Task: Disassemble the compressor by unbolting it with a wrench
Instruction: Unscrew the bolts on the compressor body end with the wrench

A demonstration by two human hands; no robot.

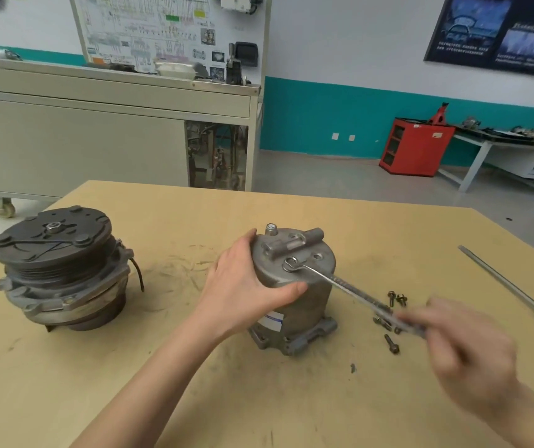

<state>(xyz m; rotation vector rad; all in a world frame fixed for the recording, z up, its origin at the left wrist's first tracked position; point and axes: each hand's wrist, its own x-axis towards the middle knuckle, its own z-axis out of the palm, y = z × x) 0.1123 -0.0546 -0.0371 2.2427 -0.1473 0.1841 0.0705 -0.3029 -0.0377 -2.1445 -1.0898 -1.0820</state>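
- The grey compressor (307,302) stands upright near the middle of the tan worktop (194,399).
- The left hand (246,286) is clamped over its top rim, thumb at the near edge.
- A wrench (349,287) has its ring end on a bolt in the top face.
- The right hand (463,344), blurred, grips the wrench's handle.
- Loose bolts (391,344) lie just right of the compressor.
- A dark clutch pulley (55,263) sits well to the left.
- A red-handled screwdriver (501,282) lies at far right.
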